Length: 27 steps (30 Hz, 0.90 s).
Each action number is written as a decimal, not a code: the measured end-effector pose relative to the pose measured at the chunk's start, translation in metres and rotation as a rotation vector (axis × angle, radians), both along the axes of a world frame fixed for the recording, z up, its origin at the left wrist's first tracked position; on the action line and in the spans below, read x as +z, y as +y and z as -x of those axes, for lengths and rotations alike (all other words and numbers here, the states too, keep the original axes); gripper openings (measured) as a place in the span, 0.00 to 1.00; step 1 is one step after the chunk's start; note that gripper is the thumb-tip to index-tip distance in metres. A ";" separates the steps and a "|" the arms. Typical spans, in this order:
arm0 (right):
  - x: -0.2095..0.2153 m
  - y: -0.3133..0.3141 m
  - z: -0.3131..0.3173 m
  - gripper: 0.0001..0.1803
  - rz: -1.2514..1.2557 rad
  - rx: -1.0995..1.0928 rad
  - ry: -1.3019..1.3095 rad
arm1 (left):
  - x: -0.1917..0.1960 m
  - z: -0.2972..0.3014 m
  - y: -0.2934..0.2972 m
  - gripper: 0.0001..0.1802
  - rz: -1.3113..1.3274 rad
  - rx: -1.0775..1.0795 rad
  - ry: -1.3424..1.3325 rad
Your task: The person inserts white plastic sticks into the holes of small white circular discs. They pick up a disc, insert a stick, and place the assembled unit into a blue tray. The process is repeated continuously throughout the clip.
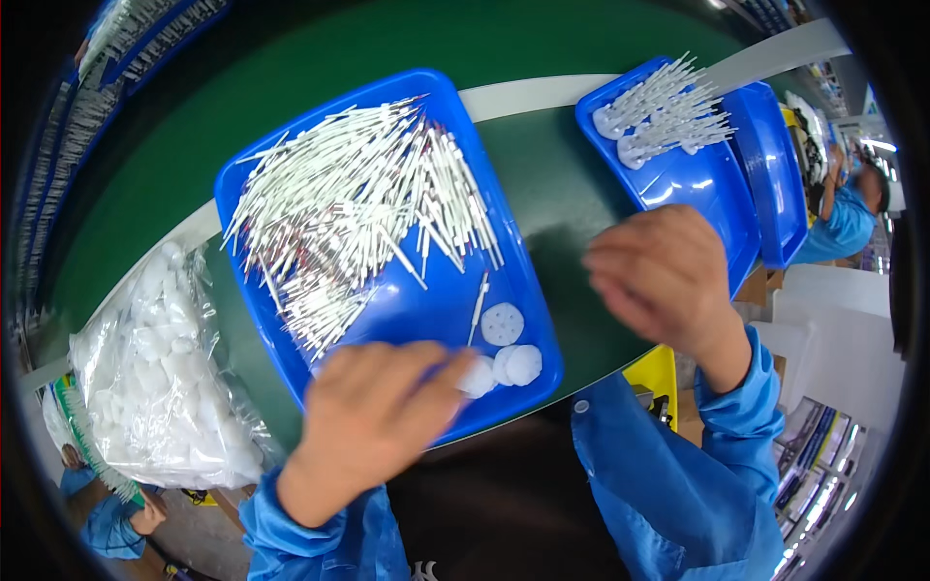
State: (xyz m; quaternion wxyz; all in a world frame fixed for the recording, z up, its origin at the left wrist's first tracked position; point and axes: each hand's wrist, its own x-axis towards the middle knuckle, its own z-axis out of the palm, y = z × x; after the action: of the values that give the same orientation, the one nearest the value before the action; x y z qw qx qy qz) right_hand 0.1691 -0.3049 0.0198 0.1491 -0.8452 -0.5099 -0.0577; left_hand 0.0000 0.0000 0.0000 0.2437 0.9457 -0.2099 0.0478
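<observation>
Over the near edge of a large blue tray [397, 315], my left hand [383, 412] is smeared by motion, its fingertips beside several white plastic discs [524, 365]. Whether it holds anything is not visible. One disc with small holes [502, 324] lies just beyond them, next to a single thin white stick [479, 308]. A big heap of such sticks [358, 194] fills the far part of the tray. My right hand [668, 276] hovers between this tray and a second blue tray [693, 189], fingers curled together; what they hold, if anything, is hidden.
Upright clusters of white sticks on round bases [668, 111] stand in the second tray, with another blue tray [775, 174] against its right side. A clear bag of white pieces [165, 378] lies at left. A co-worker [848, 218] is at far right; a yellow bin [656, 378] sits below.
</observation>
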 end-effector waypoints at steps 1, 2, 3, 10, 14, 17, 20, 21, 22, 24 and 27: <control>0.005 0.018 0.002 0.12 -0.014 0.089 -0.058 | 0.007 -0.005 -0.012 0.29 -0.014 -0.061 0.043; 0.005 0.030 0.008 0.11 -0.016 0.146 -0.099 | 0.006 -0.007 -0.016 0.28 -0.065 -0.077 0.003; 0.002 0.041 0.013 0.10 -0.027 0.202 -0.139 | -0.010 -0.002 -0.025 0.27 -0.090 -0.089 -0.051; -0.029 0.086 0.017 0.15 0.197 0.485 -0.052 | -0.003 0.004 -0.005 0.28 0.306 0.027 0.050; -0.025 0.099 -0.001 0.14 -0.084 0.374 0.124 | 0.006 0.000 0.021 0.32 0.618 0.306 0.086; -0.020 0.119 -0.007 0.11 -0.567 0.200 0.560 | -0.004 -0.023 0.030 0.28 0.739 0.456 -0.073; -0.022 0.137 -0.007 0.09 -0.918 0.131 1.174 | -0.012 -0.047 0.036 0.27 0.889 0.445 -0.068; -0.025 0.141 -0.008 0.10 -0.942 0.132 1.212 | -0.015 -0.053 0.034 0.27 0.987 0.436 -0.041; -0.027 0.145 -0.007 0.10 -0.967 0.133 1.250 | -0.018 -0.056 0.032 0.20 1.121 0.428 0.006; -0.038 0.150 -0.005 0.10 -1.007 0.127 1.221 | -0.021 -0.058 0.029 0.17 1.260 0.444 0.090; -0.048 0.154 -0.006 0.10 -0.866 0.092 0.750 | -0.024 -0.054 0.034 0.16 1.248 0.463 0.168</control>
State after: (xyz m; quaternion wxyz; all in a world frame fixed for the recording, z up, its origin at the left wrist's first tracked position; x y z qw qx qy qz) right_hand 0.1752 -0.1506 -0.0283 0.6548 -0.6465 -0.3883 0.0490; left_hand 0.0541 0.0342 -0.0240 0.7437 0.6487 0.0850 0.1376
